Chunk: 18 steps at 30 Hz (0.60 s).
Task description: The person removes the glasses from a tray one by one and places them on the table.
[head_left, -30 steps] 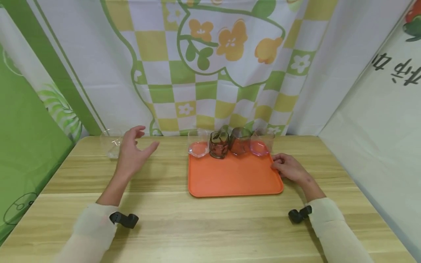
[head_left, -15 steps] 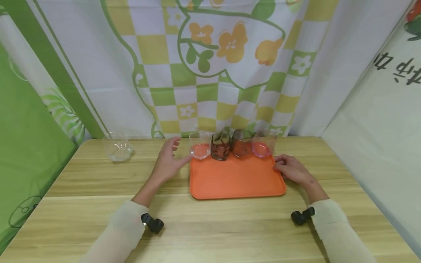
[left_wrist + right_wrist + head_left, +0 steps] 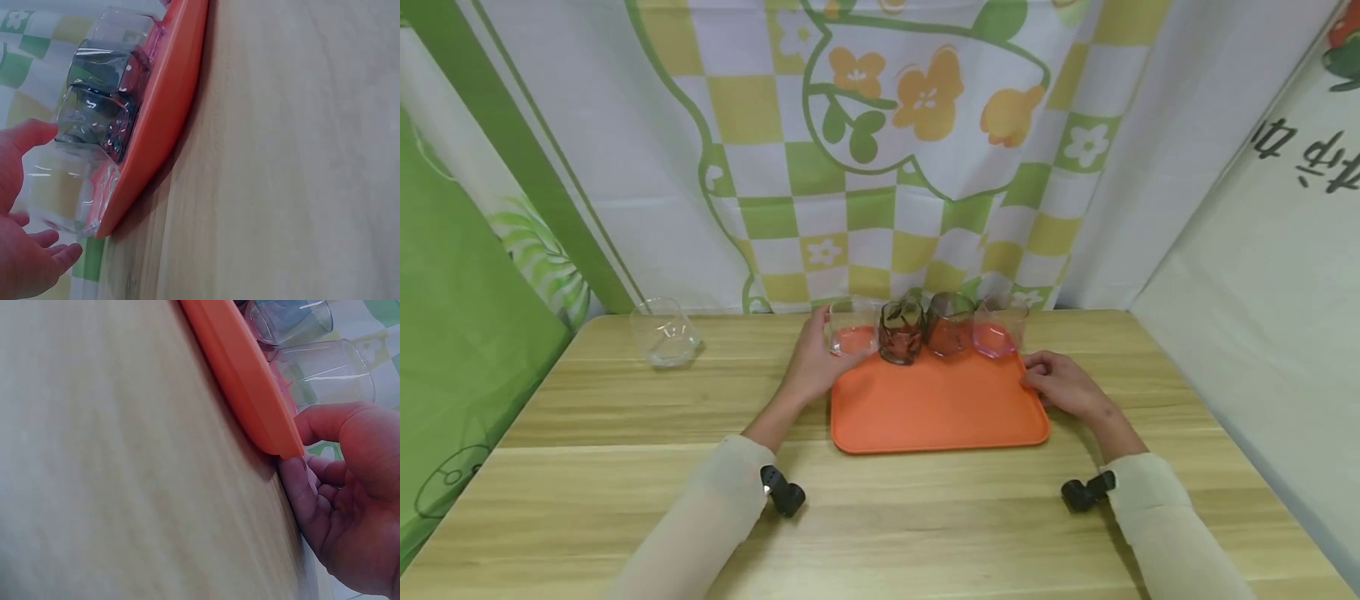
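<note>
On the orange tray (image 3: 940,408), a row of glasses stands along the far edge. At its left end is a clear glass (image 3: 853,321), then a dark patterned glass (image 3: 901,332), a smooth dark glass (image 3: 950,323) and a pink-bottomed clear glass (image 3: 998,327). My left hand (image 3: 814,363) reaches about the left clear glass, thumb in front and fingers on its outer side. In the left wrist view the thumb and fingers (image 3: 47,250) are spread on either side of that glass. My right hand (image 3: 350,494) pinches the tray's right edge, thumb above and fingers beneath.
Another clear glass (image 3: 668,335) stands alone at the back left of the wooden table (image 3: 925,533). Behind the table's far edge hangs a green-and-yellow checked curtain (image 3: 917,208). A pale wall panel (image 3: 1262,333) runs along the right side.
My left hand has moved right, away from the lone glass at the left, to the clear glass at the tray's left end. My right hand has stayed at the tray's edge.
</note>
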Tool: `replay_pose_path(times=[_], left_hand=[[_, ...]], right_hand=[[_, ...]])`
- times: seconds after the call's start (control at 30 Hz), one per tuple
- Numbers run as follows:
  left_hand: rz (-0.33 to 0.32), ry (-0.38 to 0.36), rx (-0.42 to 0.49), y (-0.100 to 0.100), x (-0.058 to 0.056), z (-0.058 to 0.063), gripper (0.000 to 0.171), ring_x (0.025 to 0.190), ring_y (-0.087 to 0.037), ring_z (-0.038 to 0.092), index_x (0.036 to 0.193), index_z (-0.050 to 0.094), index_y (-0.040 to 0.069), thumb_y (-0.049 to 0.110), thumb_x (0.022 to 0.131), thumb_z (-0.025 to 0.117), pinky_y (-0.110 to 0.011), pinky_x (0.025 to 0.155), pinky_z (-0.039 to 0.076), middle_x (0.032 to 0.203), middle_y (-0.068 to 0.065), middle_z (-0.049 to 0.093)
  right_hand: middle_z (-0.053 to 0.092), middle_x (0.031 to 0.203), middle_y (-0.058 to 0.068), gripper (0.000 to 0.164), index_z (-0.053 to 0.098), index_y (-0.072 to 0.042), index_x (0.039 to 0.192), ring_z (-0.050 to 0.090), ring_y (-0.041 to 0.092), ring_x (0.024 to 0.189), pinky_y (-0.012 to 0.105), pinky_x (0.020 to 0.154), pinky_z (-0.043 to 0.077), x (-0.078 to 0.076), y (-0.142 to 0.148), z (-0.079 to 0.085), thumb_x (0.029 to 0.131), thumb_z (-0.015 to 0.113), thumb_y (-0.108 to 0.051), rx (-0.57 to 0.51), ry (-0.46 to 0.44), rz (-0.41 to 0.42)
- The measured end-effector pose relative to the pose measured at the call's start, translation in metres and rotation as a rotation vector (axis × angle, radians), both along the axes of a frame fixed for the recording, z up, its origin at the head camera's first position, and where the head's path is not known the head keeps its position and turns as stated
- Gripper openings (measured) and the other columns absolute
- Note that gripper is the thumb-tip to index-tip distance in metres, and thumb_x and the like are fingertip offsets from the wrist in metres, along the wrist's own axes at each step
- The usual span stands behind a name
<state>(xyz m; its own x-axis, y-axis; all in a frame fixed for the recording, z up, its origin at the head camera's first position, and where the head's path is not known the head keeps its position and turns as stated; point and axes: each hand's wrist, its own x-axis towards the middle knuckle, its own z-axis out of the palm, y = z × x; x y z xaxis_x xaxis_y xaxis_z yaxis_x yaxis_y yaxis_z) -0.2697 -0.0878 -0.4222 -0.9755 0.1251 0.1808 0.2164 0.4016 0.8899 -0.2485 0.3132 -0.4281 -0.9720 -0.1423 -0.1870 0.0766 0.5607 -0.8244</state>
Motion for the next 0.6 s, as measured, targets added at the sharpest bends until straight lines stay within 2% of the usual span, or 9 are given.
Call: replay_pose_path(times=[0.2,0.43,0.6], left_hand=[[0.011,-0.005,0.027,0.008,-0.007,-0.001,0.105,0.143,-0.044,0.035,0.163,0.019,0.004,0.032,0.086,0.086,-0.059,0.109,0.039,0.162,-0.025,0.028],[0.031,-0.029,0.059,0.012,-0.011,-0.007,0.109,0.148,-0.041,0.027,0.164,0.014,0.006,0.026,0.086,0.086,-0.055,0.115,0.032,0.164,-0.022,0.024],[0.042,-0.024,0.054,0.013,-0.012,-0.008,0.107,0.146,-0.041,0.031,0.163,0.015,0.005,0.026,0.086,0.086,-0.054,0.115,0.033,0.163,-0.022,0.025]], right_hand=[[0.061,0.104,0.016,0.041,0.050,0.014,0.131,0.064,0.017,0.080,0.031,0.067,0.059,0.001,0.000,0.001,0.099,0.060,-0.009,0.007,0.000,0.001],[0.061,0.103,0.014,0.040,0.051,0.014,0.131,0.063,0.017,0.081,0.030,0.068,0.059,0.001,0.000,0.001,0.099,0.060,-0.009,-0.006,-0.004,-0.005],[0.060,0.102,0.014,0.040,0.051,0.015,0.130,0.063,0.016,0.080,0.030,0.067,0.059,0.000,0.001,0.000,0.099,0.059,-0.009,0.000,-0.001,-0.005]])
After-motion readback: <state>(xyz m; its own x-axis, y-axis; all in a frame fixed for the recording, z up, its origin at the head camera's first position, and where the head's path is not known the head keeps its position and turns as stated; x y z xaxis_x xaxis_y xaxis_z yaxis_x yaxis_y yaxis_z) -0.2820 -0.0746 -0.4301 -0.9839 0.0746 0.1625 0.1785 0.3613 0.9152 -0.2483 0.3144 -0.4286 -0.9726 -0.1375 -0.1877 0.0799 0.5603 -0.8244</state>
